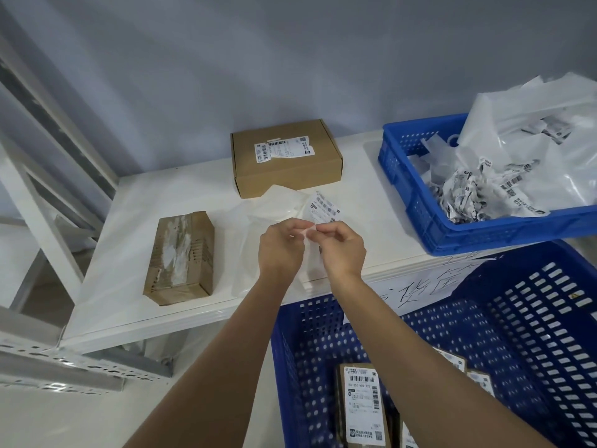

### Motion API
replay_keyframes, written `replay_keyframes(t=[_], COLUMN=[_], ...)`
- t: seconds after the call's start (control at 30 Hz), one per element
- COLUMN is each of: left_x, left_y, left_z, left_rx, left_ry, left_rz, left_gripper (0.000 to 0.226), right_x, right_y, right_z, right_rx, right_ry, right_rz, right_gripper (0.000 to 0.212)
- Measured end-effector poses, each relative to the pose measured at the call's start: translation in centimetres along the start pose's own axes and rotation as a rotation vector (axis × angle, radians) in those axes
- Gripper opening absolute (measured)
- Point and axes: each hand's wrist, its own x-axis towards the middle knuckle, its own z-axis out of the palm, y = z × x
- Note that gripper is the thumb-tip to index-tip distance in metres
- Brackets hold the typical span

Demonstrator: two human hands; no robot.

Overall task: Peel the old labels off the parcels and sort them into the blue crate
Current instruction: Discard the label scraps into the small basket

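Peeling a label from a plastic bag

Left hand (280,245) and right hand (340,250) pinch the label (324,208) on the bag (258,221), just right of the taped box (179,257).

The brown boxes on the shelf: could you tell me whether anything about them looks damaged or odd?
Yes. The flat box at the back has a label torn and partly peeled, with ragged edges. The long box at the left shows white torn paper residue along its top.
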Motion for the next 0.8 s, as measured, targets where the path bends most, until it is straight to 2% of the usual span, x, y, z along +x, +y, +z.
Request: replay_keyframes(t=[0.13,0.33,0.4,0.57,0.7,0.8], left_x=[0.2,0.8,0.9,0.8,0.9,1.3], left_y=[0.3,0.0,-0.4,-1.3,-1.0,-0.9], left_z=[0.2,0.9,0.8,-0.5,-1.1,-1.3], left_rx=[-0.035,-0.033,-0.009,0.047,0.071,0.049], left_ry=[0.007,0.042,0.077,0.088,0.09,0.041], left_rz=[0.014,0.012,-0.006,-0.03,-0.074,-0.087], left_gripper=[0.038,0.029,0.025,0.049,0.04,0.042], right_x=[0.0,0.2,0.5,1.0,1.2,1.8], right_y=[-0.5,-1.4,-1.5,-1.3,-1.7,-2.0], right_z=[0.0,-0.2,-0.4,-0.9,-1.1,-1.4], right_rx=[0.235,0.24,0.203,0.237,0.262,0.272], right_ry=[-0.004,0.028,0.069,0.159,0.201,0.266], right_rz=[0.175,0.237,0.236,0.232,0.187,0.148], right_gripper=[0.014,0.004,0.004,0.005,0.007,0.017])
